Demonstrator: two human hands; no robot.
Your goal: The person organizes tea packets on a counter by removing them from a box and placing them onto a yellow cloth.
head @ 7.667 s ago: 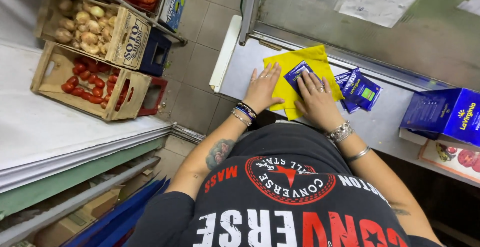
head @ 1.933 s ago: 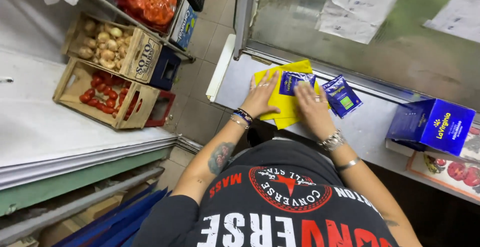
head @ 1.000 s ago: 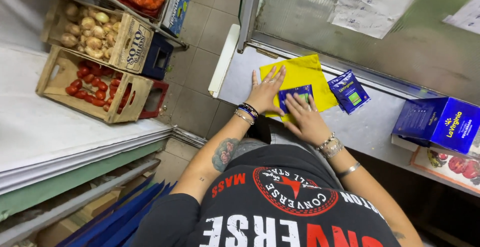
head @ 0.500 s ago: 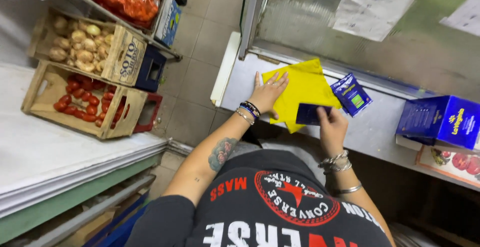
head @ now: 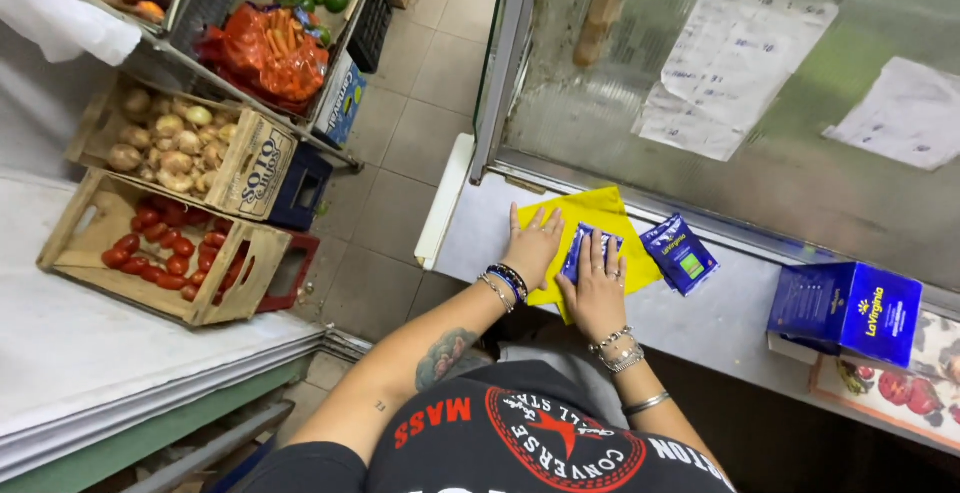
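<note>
— While flat on the yellow cloth [head: 598, 215], left hand [head: 533, 246] spread wide, gripping nothing?
— Yes. Right hand [head: 598, 288] likewise open, palm pressing a blue packet [head: 580, 249] onto that cloth.
— And beside the cloth?
— Just right of it, a second blue packet [head: 679, 252] on the grey counter [head: 700, 318]; well right of the cloth, a blue box [head: 845, 310].

Small grocery shop, wooden crates of tomatoes [head: 165, 253] and onions [head: 165, 138] on tiled floor, wire racks of bagged carrots [head: 265, 48], metal counter [head: 700, 323], glass partition [head: 740, 83] with taped paper notices
</note>
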